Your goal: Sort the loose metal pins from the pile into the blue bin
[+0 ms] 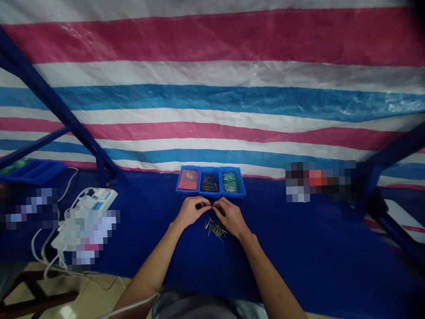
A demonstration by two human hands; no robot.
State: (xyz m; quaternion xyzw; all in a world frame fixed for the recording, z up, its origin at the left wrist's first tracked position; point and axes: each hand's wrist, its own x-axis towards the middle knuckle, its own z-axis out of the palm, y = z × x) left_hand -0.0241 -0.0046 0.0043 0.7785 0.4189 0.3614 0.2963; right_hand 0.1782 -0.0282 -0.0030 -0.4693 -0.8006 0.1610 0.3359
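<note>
My left hand (192, 210) and my right hand (230, 215) meet fingertip to fingertip over the blue table, just in front of three small blue bins. Both are closed in a pinch; whatever lies between the fingers is too small to make out. Just below the fingers is a loose pile of thin metal pins or screws (216, 228), partly beside my right hand. The middle bin (210, 195) holds dark, thin metal pieces (208, 183). In the right bin (234, 194) are small pieces on green (229, 183). A red item (188, 180) fills the left bin (186, 193).
White power strips (102, 198) and tangled cables (44, 253) lie at the left, by a blurred patch. A blue divided tray (35, 171) stands at the far left. Blue metal frame bars (57, 104) slant on both sides. Behind hangs a striped tarp (210, 99).
</note>
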